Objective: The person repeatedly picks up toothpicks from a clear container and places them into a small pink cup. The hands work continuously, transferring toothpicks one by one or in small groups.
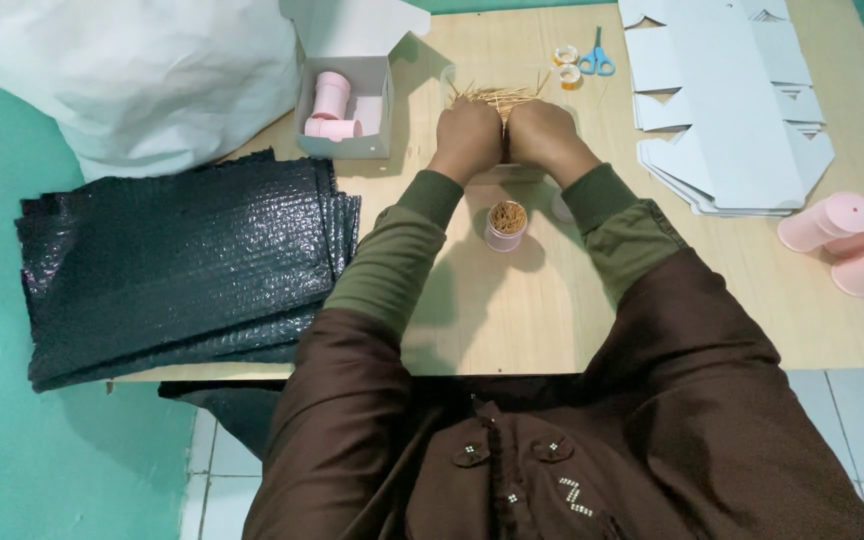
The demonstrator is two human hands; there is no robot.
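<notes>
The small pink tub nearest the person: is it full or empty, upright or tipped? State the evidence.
Full and upright. The pink tub stands on the table with its open mouth up, packed with toothpick ends to the rim.

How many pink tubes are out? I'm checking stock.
6: two in the open box, one filled between the arms, three at the table's right edge. More may lie beyond the frame.

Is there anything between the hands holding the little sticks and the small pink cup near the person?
Nothing visible is in the way. The left hand and right hand grip the bundle of thin wooden sticks together, and only bare wooden table lies between them and the pink cup, which already stands full of sticks.
</notes>
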